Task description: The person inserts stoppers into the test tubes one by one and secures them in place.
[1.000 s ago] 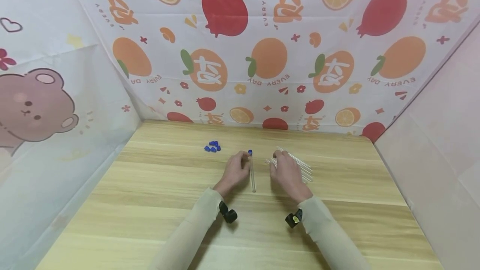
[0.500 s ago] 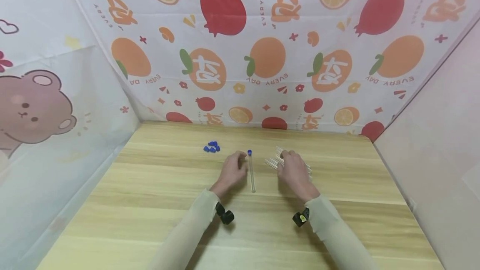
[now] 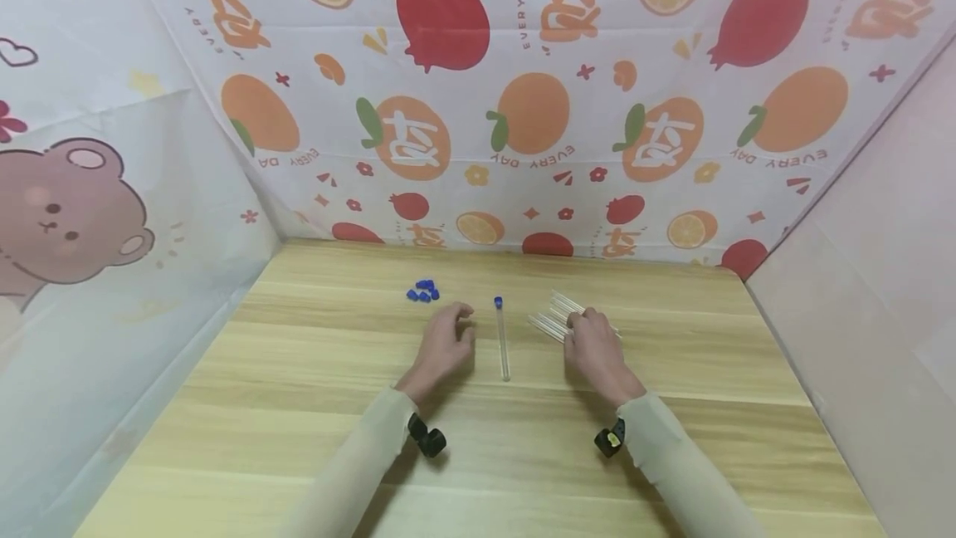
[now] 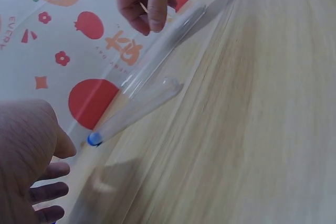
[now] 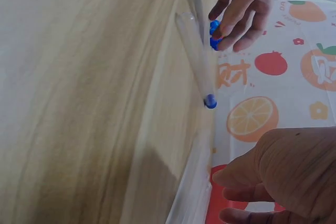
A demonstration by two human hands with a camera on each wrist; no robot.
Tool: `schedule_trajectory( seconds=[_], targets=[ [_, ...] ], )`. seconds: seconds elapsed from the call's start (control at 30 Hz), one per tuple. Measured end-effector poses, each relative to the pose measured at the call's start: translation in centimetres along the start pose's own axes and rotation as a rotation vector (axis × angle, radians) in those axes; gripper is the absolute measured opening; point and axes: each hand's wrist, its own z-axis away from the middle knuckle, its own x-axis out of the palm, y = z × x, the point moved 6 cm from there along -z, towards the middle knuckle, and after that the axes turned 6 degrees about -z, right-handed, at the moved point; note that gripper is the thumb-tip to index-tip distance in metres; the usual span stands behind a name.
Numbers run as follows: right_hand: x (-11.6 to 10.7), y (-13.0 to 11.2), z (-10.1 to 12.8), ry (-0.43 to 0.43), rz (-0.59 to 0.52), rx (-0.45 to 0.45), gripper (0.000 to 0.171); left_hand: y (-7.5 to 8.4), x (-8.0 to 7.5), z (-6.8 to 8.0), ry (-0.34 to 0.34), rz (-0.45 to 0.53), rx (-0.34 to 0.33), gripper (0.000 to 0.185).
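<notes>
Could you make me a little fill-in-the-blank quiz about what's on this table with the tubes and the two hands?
1. The capped tube lying between the two hands has a cap coloured ____.
2. The loose caps lie nearest the person's ____ hand.
3. The right hand rests on a bundle of clear ____.
4. The table top is made of light ____.

Missing words: blue; left; tubes; wood
</notes>
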Motion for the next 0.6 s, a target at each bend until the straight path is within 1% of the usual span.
schedule_trajectory(
  seconds=[0.13,0.2,0.43,0.6],
  targets=[
    [0.2,0.0,0.1,-0.003,0.017,-0.018,0.022,-0.3,-1.2,0.5,0.031,-0.021,0.026,0.038],
    [0.3,0.0,0.3,-0.004,0.025,-0.021,0.022,-0.6,-1.7,0.7,0.035,-0.027,0.029,0.038],
    [0.6,0.1,0.4,-0.009,0.044,-0.025,0.02,-1.9,-3.1,1.3,0.052,-0.06,0.012,0.036],
    [0.9,0.4,0.3,-0.007,0.054,-0.017,0.013,-2.5,-3.9,1.6,0.069,-0.082,0.012,0.035]
  ],
)
